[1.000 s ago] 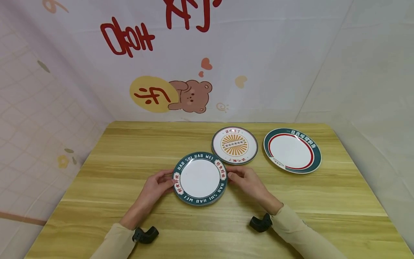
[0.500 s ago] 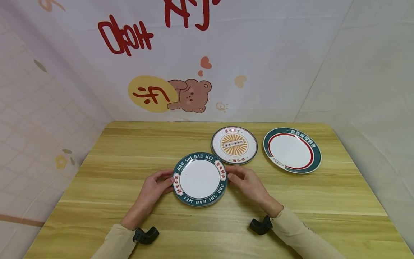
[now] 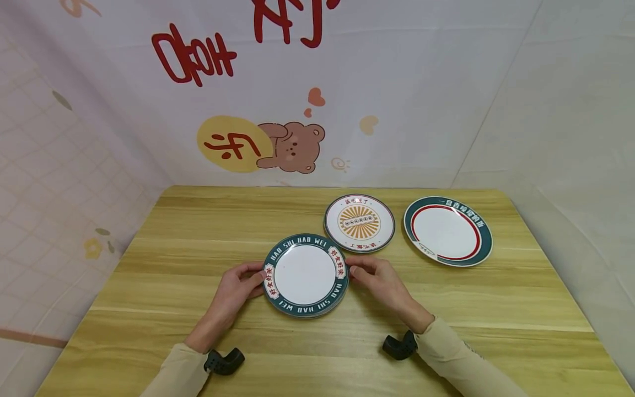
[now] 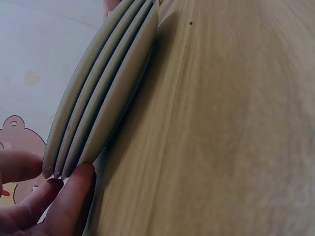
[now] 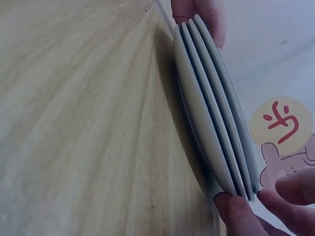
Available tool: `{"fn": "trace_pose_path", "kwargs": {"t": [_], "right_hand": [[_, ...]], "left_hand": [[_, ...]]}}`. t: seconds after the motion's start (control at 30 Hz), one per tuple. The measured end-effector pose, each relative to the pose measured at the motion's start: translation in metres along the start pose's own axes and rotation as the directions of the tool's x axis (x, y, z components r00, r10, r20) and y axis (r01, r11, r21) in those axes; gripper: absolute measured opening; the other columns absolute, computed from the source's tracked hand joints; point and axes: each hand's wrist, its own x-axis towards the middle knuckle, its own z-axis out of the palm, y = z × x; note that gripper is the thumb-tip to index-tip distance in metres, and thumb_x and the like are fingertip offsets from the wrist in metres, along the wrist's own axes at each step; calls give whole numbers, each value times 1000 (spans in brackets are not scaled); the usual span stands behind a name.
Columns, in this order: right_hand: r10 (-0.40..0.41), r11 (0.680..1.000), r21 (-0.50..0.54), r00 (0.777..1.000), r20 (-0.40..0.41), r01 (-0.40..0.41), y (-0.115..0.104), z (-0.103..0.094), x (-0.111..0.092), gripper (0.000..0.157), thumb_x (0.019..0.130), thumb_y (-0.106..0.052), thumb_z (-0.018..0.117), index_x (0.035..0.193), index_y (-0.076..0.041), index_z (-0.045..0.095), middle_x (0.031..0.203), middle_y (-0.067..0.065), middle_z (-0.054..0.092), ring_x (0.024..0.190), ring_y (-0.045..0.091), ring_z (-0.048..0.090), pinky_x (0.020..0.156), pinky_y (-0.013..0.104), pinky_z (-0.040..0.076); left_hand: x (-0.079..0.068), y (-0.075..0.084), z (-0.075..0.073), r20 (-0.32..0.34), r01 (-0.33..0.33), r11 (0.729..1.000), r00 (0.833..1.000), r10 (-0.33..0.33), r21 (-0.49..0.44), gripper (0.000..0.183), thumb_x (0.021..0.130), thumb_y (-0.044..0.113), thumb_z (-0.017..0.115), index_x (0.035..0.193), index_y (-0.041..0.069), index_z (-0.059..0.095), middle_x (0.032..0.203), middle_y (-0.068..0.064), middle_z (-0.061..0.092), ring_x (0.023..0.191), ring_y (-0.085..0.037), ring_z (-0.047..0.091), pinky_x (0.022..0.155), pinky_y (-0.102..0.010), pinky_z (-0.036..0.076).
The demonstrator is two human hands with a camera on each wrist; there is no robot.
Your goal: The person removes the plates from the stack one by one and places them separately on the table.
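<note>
A stack of several plates (image 3: 305, 274) sits at mid-table in the head view, its top plate white with a lettered dark green rim. My left hand (image 3: 238, 289) grips the stack's left edge. In the left wrist view, its thumb (image 4: 19, 164) lies against the top rim and its fingers (image 4: 69, 201) are under the lowest. At the opposite edge, my right hand (image 3: 382, 281) holds the stack with fingertips (image 5: 238, 211) at the lower rims. Its thumb (image 5: 298, 187) appears slightly apart from the top plate. The plates' stacked edges (image 5: 211, 108) show in both wrist views.
Behind the stack lies a small white plate (image 3: 359, 223) with an orange sunburst, close to the stack's rim. A larger green-rimmed plate (image 3: 448, 231) with a red ring lies farther right. The wooden table (image 3: 173, 248) meets a printed cloth wall (image 3: 397, 154) at the back.
The top plate has shifted very slightly left and toward me. Both hands keep their places at the stack's edges.
</note>
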Motion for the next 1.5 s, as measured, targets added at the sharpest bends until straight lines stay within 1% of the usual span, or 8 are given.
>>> {"fn": "trace_pose_path", "kwargs": {"t": [0.37,0.53,0.67,0.8,0.93,1.1,1.3,1.5], "right_hand": [[18,998,-61,1000,14,-17,2,-1,3,28,103,-12,62,128,-4,72,132,13,68,112,21,67,94,27,57],[3,996,-91,1000,26,-1,3,-2,5,31,102,-14,64,132,-6,70,133,12,68,119,26,64,103,40,54],[-3,992,-124,1000,23,6,4,-2,8,40,101,-17,68,140,-8,64,127,13,69,122,30,62,106,48,52],[7,993,-118,1000,19,-5,4,-1,11,46,100,-16,69,145,-10,60,119,13,70,116,30,64,99,43,56],[8,993,-115,999,32,-4,4,-1,13,46,100,-14,68,145,-8,60,117,13,70,111,28,65,92,36,58],[14,993,-114,999,45,-8,4,0,14,46,100,-12,67,145,-7,59,115,13,70,108,26,65,88,32,60],[15,996,-84,999,52,-10,5,0,15,49,100,-9,68,147,-8,57,116,15,69,108,27,64,86,32,61],[9,992,-126,999,33,-4,4,0,16,51,98,-11,70,148,-11,57,114,13,71,110,28,64,89,33,58]], "left_hand": [[1,0,-2,7,6,1000,1000,-6,13,40,101,9,66,136,-9,59,130,-25,61,101,-20,66,85,-27,61],[0,-2,-5,18,17,1000,1000,-17,2,40,102,10,66,138,-7,59,130,-24,60,101,-21,68,86,-28,61],[-1,-3,-7,30,13,1000,999,-13,-16,41,102,11,67,139,-5,59,129,-24,62,98,-21,70,85,-30,62],[-1,-4,-7,35,9,1000,999,-8,-20,41,102,11,67,139,-5,59,126,-23,64,96,-22,70,83,-31,63],[-1,-3,-7,35,17,1000,999,-17,-19,41,102,11,66,139,-5,59,125,-23,63,96,-22,70,83,-31,63],[-1,-1,-7,31,27,1000,999,-27,1,43,102,13,68,140,-4,58,126,-23,62,97,-22,69,83,-30,63],[-3,0,-11,36,26,1000,999,-27,7,44,101,11,68,141,-3,58,123,-22,63,93,-22,69,80,-33,64],[-4,1,-12,41,19,999,999,-18,-28,43,101,6,67,141,-5,57,124,-23,63,94,-22,71,82,-34,64]]}}
